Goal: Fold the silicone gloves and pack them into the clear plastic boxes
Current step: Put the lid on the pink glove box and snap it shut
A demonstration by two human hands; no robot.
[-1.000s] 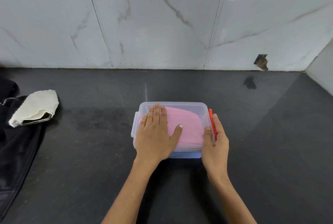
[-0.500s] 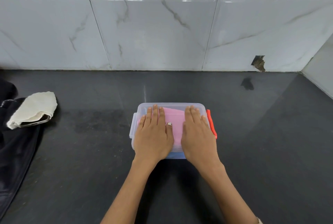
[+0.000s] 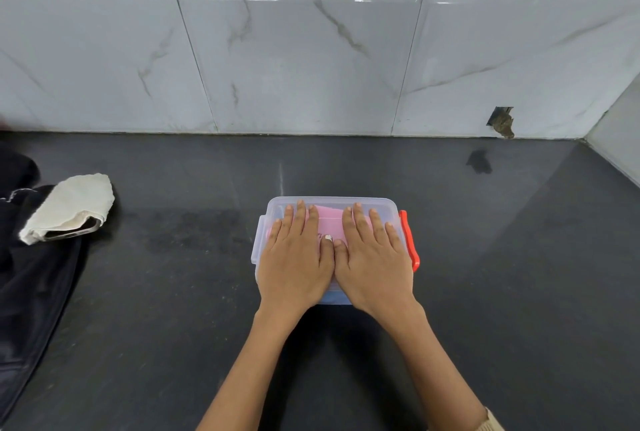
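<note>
Two hands are lying flat on one box, and that is the whole relation your next move is turning on. The desk is running dark beneath and all around your hands. Directly under your palms the clear plastic box is sitting with its lid on, its long axis running from your left hand across to your right, so each hand is covering one half of it.

Your left hand is pressing down on the left half with fingers straight and spread, gripping nothing. Your right hand is doing the same on the right half, and your two thumbs are meeting at the middle of the lid. Between your index fingers the folded pink silicone glove is showing through the lid, already inside the box.

Just beside your right little finger the red clasp is standing at the box's right end, so your right hand is plainly the nearer one for latching it. Whether a matching clasp at the left end is closed, I cannot tell. The packing here looks nearly finished, with only the sealing left.
</note>
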